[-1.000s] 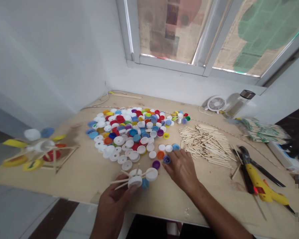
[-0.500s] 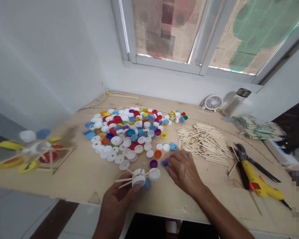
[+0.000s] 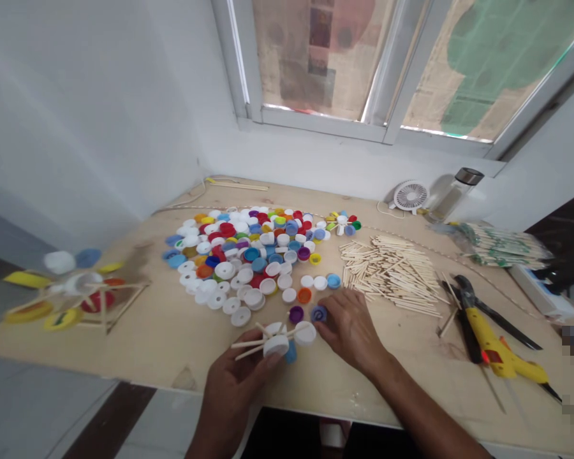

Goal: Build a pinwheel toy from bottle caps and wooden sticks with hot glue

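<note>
My left hand (image 3: 242,382) is closed on a bottle-cap hub (image 3: 276,346) with thin wooden sticks poking out around it. A white cap (image 3: 305,333) and a blue cap (image 3: 291,351) sit at the ends of sticks on its right side. Fingers of my right hand (image 3: 349,325) pinch a light-blue bottle cap (image 3: 318,314) at its right edge, low over the table. Just left of that cap lies a purple cap (image 3: 296,314), with an orange cap (image 3: 305,295) behind it.
A big heap of coloured caps (image 3: 249,255) covers the table's middle. Wooden sticks (image 3: 392,274) are piled right of it. Pliers (image 3: 466,293) and a yellow glue gun (image 3: 492,350) lie at right. A finished-looking cap-and-stick model (image 3: 81,287) stands at left; a fan (image 3: 411,196) is at the back.
My left hand has shifted slightly right with the cap-and-stick piece, closer to my right hand. The light-blue cap now shows more of its face at my right fingertips.
</note>
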A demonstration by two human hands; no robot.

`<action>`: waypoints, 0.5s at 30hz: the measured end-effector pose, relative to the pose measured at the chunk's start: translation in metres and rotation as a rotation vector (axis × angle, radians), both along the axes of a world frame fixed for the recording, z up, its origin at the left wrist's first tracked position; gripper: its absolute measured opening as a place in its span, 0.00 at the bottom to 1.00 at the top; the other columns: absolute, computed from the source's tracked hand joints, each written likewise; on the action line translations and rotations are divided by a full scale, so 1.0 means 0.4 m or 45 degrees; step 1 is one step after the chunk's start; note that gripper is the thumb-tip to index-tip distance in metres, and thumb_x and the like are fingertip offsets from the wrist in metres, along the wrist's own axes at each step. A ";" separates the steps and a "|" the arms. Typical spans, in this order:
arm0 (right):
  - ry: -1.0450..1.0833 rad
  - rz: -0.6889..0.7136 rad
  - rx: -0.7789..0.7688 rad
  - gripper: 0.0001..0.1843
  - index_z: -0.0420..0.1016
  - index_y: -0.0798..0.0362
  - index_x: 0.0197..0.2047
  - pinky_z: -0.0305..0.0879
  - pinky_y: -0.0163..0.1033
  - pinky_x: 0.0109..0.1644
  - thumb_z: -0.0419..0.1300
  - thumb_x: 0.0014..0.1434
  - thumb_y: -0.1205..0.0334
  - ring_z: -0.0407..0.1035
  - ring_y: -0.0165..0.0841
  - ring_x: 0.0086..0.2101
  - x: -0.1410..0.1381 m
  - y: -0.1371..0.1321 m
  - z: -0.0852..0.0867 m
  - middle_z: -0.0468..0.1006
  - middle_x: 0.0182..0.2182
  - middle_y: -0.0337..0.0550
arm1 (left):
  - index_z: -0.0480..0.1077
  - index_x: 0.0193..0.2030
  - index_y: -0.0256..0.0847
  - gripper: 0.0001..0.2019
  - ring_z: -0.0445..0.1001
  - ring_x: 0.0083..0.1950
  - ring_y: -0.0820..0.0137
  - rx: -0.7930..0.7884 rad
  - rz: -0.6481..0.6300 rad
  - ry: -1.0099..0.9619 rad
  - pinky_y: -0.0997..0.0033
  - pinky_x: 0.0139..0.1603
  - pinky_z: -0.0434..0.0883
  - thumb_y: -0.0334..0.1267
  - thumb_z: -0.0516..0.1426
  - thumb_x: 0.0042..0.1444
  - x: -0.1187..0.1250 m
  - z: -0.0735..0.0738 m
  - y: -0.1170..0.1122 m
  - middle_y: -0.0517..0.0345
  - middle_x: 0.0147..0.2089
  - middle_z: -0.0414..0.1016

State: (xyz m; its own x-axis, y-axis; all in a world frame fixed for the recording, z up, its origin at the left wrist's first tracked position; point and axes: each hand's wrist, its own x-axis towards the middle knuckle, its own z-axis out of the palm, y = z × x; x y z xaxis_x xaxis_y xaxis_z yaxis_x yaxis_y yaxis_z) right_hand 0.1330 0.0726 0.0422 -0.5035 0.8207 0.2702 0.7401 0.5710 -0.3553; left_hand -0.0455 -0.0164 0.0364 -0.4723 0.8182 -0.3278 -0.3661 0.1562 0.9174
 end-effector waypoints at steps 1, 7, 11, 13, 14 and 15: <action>0.033 -0.004 -0.014 0.07 0.73 0.51 0.39 0.58 0.48 0.48 0.63 0.55 0.65 0.68 0.40 0.41 0.010 -0.002 0.001 0.77 0.37 0.44 | 0.77 0.35 0.38 0.23 0.81 0.40 0.61 0.016 0.004 0.004 0.70 0.42 0.76 0.43 0.72 0.29 0.005 0.002 -0.001 0.54 0.37 0.84; 0.285 -0.011 -0.139 0.12 0.72 0.48 0.47 0.63 0.48 0.51 0.58 0.59 0.61 0.70 0.38 0.44 0.074 -0.029 0.048 0.78 0.43 0.43 | 0.79 0.33 0.41 0.22 0.81 0.39 0.59 0.040 -0.017 -0.015 0.67 0.42 0.76 0.44 0.72 0.27 0.022 0.013 0.000 0.54 0.35 0.84; 0.544 0.088 -0.381 0.13 0.72 0.46 0.50 0.64 0.46 0.50 0.58 0.61 0.60 0.70 0.36 0.44 0.074 -0.055 0.093 0.78 0.43 0.41 | 0.79 0.33 0.41 0.22 0.81 0.39 0.59 0.020 -0.035 0.004 0.67 0.42 0.76 0.44 0.73 0.26 0.023 0.016 0.000 0.54 0.34 0.84; 0.577 0.136 -0.440 0.13 0.73 0.46 0.50 0.65 0.46 0.49 0.58 0.61 0.60 0.70 0.36 0.43 0.065 -0.060 0.105 0.78 0.42 0.42 | 0.79 0.34 0.41 0.22 0.81 0.39 0.59 0.021 -0.053 0.008 0.68 0.42 0.76 0.44 0.72 0.27 0.023 0.017 -0.001 0.54 0.34 0.84; 0.581 0.157 -0.456 0.13 0.73 0.46 0.50 0.65 0.46 0.49 0.58 0.61 0.60 0.70 0.36 0.43 0.060 -0.059 0.107 0.78 0.41 0.42 | 0.79 0.35 0.41 0.23 0.81 0.39 0.59 0.019 -0.059 0.012 0.68 0.42 0.76 0.44 0.72 0.27 0.023 0.017 -0.002 0.54 0.34 0.84; 0.581 0.174 -0.468 0.13 0.73 0.46 0.50 0.65 0.46 0.49 0.58 0.61 0.60 0.70 0.35 0.43 0.055 -0.058 0.109 0.78 0.41 0.42 | 0.79 0.35 0.40 0.23 0.81 0.40 0.58 0.016 -0.063 0.015 0.67 0.42 0.76 0.44 0.72 0.28 0.024 0.018 -0.003 0.53 0.34 0.84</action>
State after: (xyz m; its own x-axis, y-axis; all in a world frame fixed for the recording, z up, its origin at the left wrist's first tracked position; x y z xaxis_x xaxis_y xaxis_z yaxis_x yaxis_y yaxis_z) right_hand 0.1551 0.0493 0.0857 -0.5110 0.8372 0.1950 0.3948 0.4300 -0.8119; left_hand -0.0361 -0.0176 0.0435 -0.4346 0.8447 -0.3122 -0.3475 0.1625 0.9235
